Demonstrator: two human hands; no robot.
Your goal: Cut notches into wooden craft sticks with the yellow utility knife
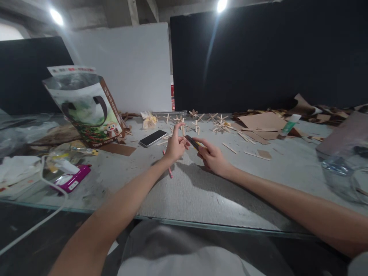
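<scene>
though it lies well to the left of the left hand (176, 147), and nearer the table's front edge, the purple packet (75, 179) stays in plain sight, probably set aside to leave working room. beyond it, still left of that hand, a printed bag (89, 105) stands tilted with its mouth open, seemingly stiff enough to hold itself up. nearer the hand, just left of it, a phone (153, 138) lies flat, its screen dark and facing up. a pink pencil (171, 173) lies on the table (161, 195), running from behind the left wrist towards the body.

the left hand is closed in a pinch around a pale wooden stick (183, 129), one finger pointing up beside it; this likely steadies the small piece while leaving its end free. just right of these fingers, the right hand (212, 156) grips a slim dark tool (192, 142), its tip angled towards the left fingertips, probably held low for close control. whether tip and stick touch, i cannot tell.

beyond the right hand, loose sticks (221, 125) lie crossed in a scattered heap, within easy reach, i judge. farther right, a green-and-white glue tube (291, 125) leans among cardboard pieces (263, 122), which seem to prop it. at the far right of that hand sits a clear container (340, 180), well apart from the work.
</scene>
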